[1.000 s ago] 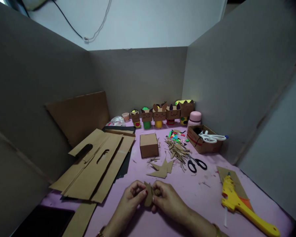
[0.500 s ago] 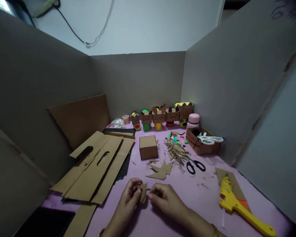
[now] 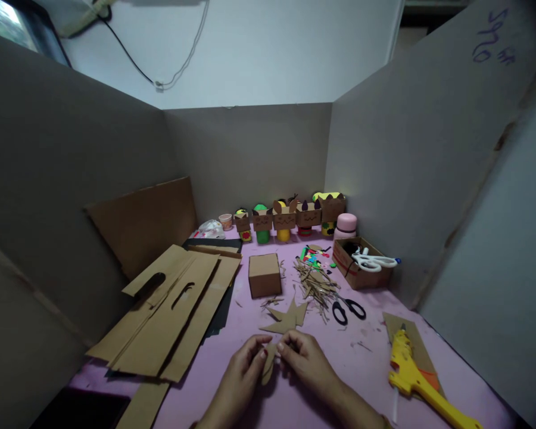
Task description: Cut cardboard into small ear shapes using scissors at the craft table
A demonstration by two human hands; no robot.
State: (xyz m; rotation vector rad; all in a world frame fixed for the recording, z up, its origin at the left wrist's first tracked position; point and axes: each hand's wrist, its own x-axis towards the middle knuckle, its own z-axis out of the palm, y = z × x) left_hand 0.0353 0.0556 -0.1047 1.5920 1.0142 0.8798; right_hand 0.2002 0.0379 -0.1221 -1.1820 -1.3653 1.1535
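Observation:
A small cut cardboard piece [image 3: 269, 363] is pinched between the thumb and fingers of my left hand [image 3: 245, 368], low over the front middle of the table. My right hand [image 3: 307, 360] is closed, its thumb and fingertips meeting the piece's upper right edge. What lies right between those fingertips is partly hidden. Just beyond my hands rest pointed cardboard cutouts [image 3: 286, 319]. Behind them stands a closed cardboard box [image 3: 265, 280]. Black-handled scissors [image 3: 346, 308] lie to the right, beside a heap of thin cardboard scraps [image 3: 315, 283].
Flat cardboard sheets [image 3: 165, 322] cover the left side. A yellow glue gun [image 3: 413, 375] lies at the right on a cardboard piece. An open box [image 3: 361, 277] holds white scissors [image 3: 373, 260]. Several cardboard-headed figures [image 3: 284, 221] and a pink bottle [image 3: 346, 225] line the back.
My right hand has closed the gap to the cardboard piece and now touches its edge. Both hands have come together, the piece turned more upright. The whole view has shifted slightly.

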